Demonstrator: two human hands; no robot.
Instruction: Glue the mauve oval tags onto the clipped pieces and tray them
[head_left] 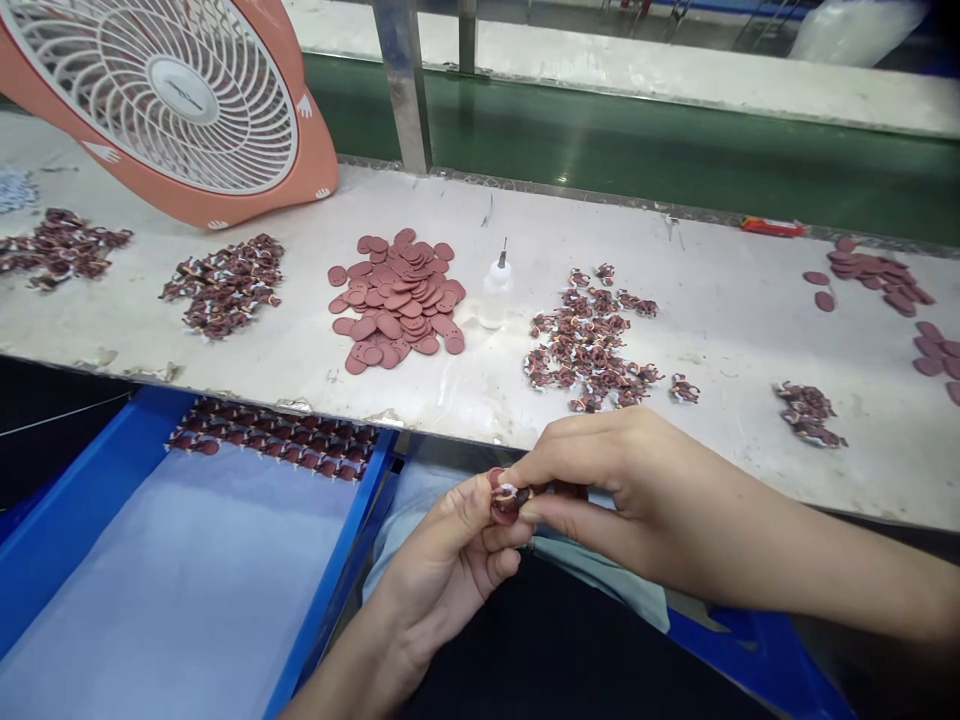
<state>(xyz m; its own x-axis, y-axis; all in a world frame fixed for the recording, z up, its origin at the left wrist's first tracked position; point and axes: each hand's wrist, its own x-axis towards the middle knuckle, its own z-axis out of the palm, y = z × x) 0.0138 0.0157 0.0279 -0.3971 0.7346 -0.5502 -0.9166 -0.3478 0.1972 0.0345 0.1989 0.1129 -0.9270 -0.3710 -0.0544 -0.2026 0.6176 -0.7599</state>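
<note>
My left hand (465, 545) pinches a reddish-brown oval base (498, 480) between thumb and fingers, in front of the table edge. With thumb and index finger, my right hand (600, 480) grips a small brown figurine (514, 500) with a white patch against that base. Fingers cover part of both pieces. Beyond my hands lies a pile of similar figurines (592, 345). A heap of loose oval bases (401, 300) is farther left. Between these two piles stands a translucent bottle (496, 285) with a thin needle tip.
An orange fan (315, 150) stands at the back left, near more figurine piles (225, 285). Below the table edge, a blue tray (337, 610) holds rows of brown pieces (277, 438). More bases (877, 275) and a red-orange tube (772, 227) lie at right. A metal post (405, 90) rises behind.
</note>
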